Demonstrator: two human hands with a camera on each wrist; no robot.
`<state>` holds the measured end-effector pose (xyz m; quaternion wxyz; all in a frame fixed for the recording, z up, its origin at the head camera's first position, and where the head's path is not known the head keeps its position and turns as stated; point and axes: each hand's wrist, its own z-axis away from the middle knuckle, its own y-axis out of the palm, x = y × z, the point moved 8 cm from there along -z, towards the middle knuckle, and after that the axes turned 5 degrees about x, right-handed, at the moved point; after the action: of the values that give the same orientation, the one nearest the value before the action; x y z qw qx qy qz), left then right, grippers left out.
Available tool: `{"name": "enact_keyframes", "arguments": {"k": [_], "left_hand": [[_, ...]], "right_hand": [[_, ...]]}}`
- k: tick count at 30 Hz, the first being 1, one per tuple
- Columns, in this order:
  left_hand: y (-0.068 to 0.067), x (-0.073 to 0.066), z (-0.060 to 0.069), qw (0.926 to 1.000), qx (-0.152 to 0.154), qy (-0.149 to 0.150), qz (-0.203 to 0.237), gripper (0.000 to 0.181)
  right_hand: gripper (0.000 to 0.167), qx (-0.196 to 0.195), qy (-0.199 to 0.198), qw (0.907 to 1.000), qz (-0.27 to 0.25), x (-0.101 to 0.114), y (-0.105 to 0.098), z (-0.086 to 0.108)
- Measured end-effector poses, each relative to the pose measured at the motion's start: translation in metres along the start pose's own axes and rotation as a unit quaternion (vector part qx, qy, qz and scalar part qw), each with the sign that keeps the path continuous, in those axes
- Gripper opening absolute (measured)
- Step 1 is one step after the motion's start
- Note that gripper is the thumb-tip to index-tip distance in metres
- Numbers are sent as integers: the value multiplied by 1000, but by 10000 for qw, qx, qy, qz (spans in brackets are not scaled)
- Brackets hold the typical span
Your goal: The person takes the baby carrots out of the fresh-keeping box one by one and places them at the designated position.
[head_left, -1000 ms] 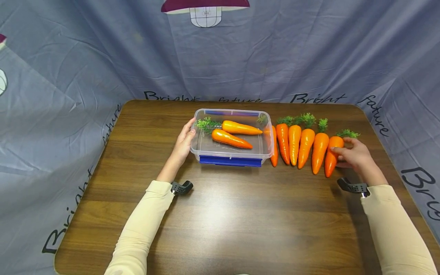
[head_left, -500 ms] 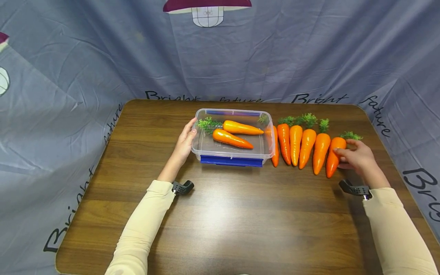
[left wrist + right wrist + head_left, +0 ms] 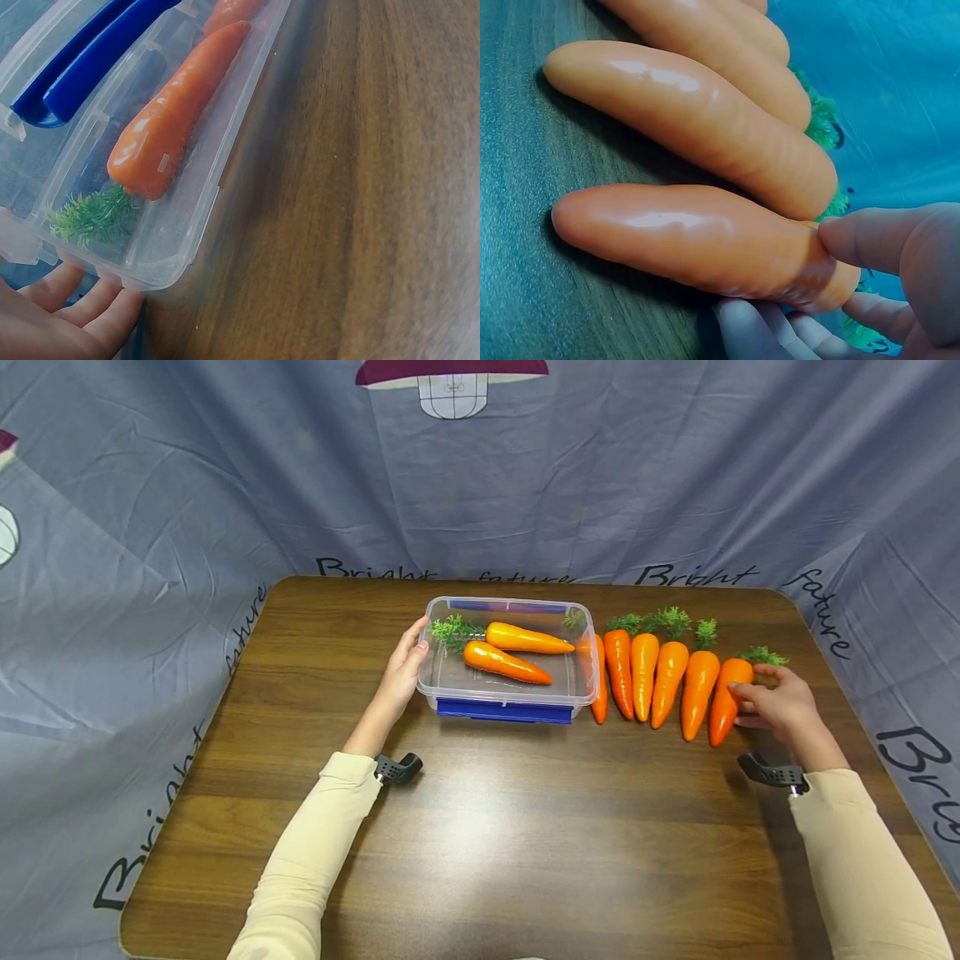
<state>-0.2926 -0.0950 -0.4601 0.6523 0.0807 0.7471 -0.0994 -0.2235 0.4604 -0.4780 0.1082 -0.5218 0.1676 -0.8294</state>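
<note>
A clear plastic container (image 3: pixel 504 697) with blue clips stands on the table, two toy carrots (image 3: pixel 510 663) with green tops lying inside. Against its left end rests my left hand (image 3: pixel 401 668); the left wrist view shows that hand's fingers (image 3: pixel 112 319) touching the end wall below the rim. At the right, my right hand (image 3: pixel 780 702) pinches the outermost carrot (image 3: pixel 724 710) near its leafy end, thumb on one side and fingers on the other. In the right wrist view this carrot (image 3: pixel 682 232) lies on the table; its green top is partly hidden behind the hand.
Several more carrots (image 3: pixel 669 681) lie in a row between the container and my right hand, tips toward me. The leftmost one (image 3: pixel 598 693) is partly behind the container's right end. A grey-blue curtain (image 3: pixel 480 502) hangs behind the wooden table (image 3: pixel 525 835).
Both hands stay at the same places. The right hand and the carrot it pinches shift only very slightly; the container and the other carrots keep their positions.
</note>
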Motion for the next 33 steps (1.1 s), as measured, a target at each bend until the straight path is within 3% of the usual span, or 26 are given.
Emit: {"name": "enact_keyframes", "arguments": {"k": [15, 22, 27, 33], "left_hand": [[0, -1, 0, 10000, 37, 8, 73, 48], [0, -1, -1, 10000, -25, 37, 7, 48], [1, -2, 0, 10000, 20, -26, 7, 48], [1, -3, 1, 10000, 63, -12, 68, 49]], "right_hand": [[81, -243, 116, 9996, -44, -4, -15, 3], [77, -502, 1, 9983, 284, 8, -23, 8], [78, -576, -247, 9962, 602, 31, -25, 11], [84, -424, -775, 9902, 1080, 88, -7, 16]]}}
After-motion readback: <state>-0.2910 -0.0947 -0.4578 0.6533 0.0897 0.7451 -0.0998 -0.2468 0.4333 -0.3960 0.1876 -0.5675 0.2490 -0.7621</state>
